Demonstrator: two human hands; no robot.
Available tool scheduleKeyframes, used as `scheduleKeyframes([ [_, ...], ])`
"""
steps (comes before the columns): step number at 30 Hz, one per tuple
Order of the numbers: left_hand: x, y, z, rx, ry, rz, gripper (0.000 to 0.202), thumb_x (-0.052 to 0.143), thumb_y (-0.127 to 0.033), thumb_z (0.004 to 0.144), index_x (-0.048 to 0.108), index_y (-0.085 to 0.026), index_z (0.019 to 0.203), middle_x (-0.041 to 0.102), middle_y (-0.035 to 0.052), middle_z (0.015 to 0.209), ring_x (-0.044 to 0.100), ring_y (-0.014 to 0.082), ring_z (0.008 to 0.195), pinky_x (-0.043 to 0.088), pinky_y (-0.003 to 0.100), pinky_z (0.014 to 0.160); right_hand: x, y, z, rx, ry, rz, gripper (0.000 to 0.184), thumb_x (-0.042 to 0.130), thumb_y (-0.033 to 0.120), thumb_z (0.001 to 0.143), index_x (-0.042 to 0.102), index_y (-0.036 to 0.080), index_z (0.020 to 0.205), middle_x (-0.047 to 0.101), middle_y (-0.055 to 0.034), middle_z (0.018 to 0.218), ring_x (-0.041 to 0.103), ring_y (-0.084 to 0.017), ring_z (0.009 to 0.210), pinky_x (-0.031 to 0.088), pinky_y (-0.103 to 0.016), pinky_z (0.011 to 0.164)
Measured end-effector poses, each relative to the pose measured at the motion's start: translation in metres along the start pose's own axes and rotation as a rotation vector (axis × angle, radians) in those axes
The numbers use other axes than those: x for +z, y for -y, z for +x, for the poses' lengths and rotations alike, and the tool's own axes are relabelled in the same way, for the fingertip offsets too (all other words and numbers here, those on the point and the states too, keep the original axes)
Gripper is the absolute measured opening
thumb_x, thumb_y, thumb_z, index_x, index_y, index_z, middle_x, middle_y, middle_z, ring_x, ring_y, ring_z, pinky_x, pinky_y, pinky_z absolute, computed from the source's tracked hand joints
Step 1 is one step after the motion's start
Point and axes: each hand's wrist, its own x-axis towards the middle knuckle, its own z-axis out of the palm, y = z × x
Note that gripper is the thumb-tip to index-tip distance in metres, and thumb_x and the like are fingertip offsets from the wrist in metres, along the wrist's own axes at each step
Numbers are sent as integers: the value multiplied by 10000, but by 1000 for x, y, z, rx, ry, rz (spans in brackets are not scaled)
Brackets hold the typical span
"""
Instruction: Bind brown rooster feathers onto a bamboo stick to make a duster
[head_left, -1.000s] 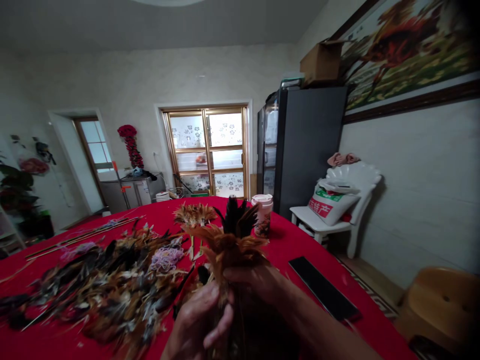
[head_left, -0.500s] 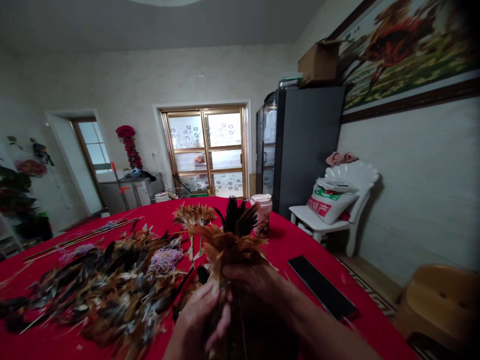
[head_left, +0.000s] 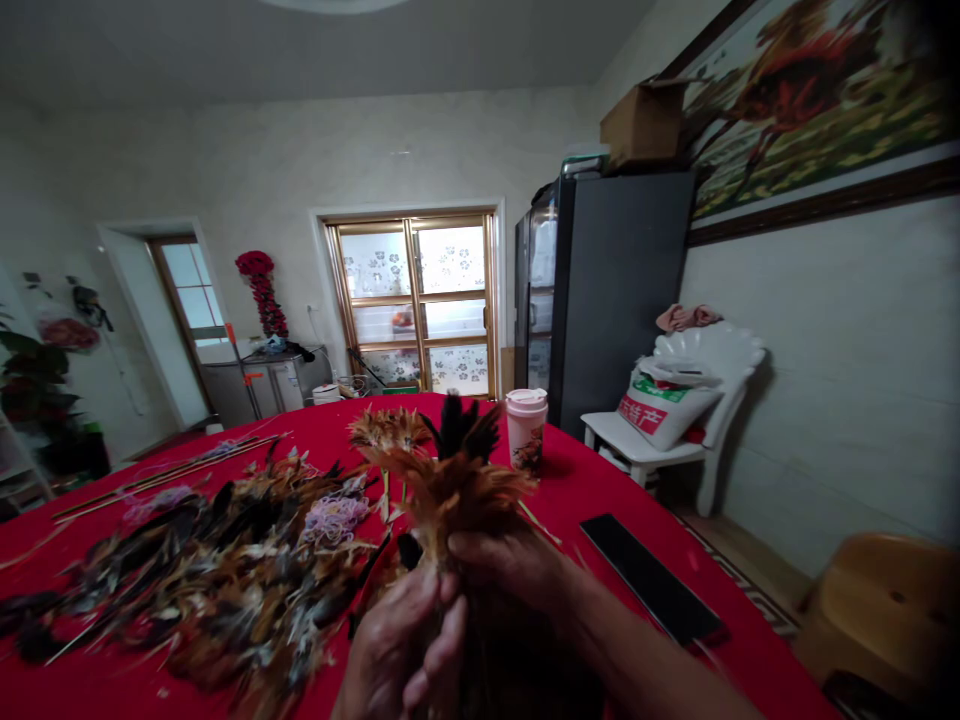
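Observation:
Both of my hands hold an upright bundle of brown and black feathers (head_left: 457, 480) over the red table (head_left: 600, 480). My left hand (head_left: 401, 645) is wrapped round the lower part of the bundle, fingers closed. My right hand (head_left: 510, 565) grips the bundle just below the brown feather tips, fingers curled around it. A large loose heap of brown, black and white feathers (head_left: 202, 575) lies on the table to the left of my hands.
A clump of pale purple rubber bands (head_left: 332, 517), thin sticks (head_left: 165, 470), a lidded cup (head_left: 525, 428) and a black phone (head_left: 649, 578) lie on the table. A white chair with a sack (head_left: 675, 400), a dark fridge (head_left: 600, 290) and a wooden stool (head_left: 877, 610) stand at right.
The feather bundle has tilted slightly left, uncovering the cup behind it. My left fingers have shifted a little on the stem. The camera moved slightly.

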Motion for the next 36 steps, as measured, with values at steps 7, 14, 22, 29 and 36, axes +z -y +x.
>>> scheduleKeyframes([
  [7, -14, -13, 7, 86, -102, 140, 250, 590, -374, 776, 517, -159, 673, 415, -72, 420, 200, 5, 299, 149, 120, 300, 2, 5, 10, -268, -31, -273, 137, 581, 268, 748, 605, 141, 704, 558, -9, 734, 484, -122, 694, 391, -223, 662],
  [14, -20, -10, 5, 172, -158, 246, 331, 557, -420, 798, 490, -154, 615, 386, -75, 449, 196, 12, 337, 159, 135, 328, 8, 10, 7, -251, 6, -226, 71, 536, 201, 679, 552, 142, 643, 501, 13, 632, 443, -106, 608, 365, -213, 607],
  [22, -11, -4, 4, 211, -187, 403, 380, 511, -499, 798, 512, -165, 617, 365, -63, 447, 221, 47, 368, 152, 186, 358, 11, 14, -3, -221, 30, -389, 103, 506, 181, 752, 597, 131, 751, 571, -3, 716, 502, -116, 682, 402, -213, 662],
  [29, -5, -18, -4, 236, -315, 427, 396, 566, -477, 769, 491, -166, 537, 376, -48, 447, 250, 60, 400, 184, 185, 370, -15, 52, -23, -237, 65, -693, 161, 533, 215, 799, 664, 125, 778, 596, 2, 685, 521, -105, 639, 403, -186, 619],
  [36, 4, -36, -11, 357, -352, 293, 315, 608, -388, 761, 531, -162, 555, 387, -48, 447, 229, 47, 385, 200, 176, 363, -53, 93, -67, -114, 605, -517, 385, 556, 434, 818, 716, 88, 876, 668, -124, 825, 622, -164, 747, 453, -234, 707],
])
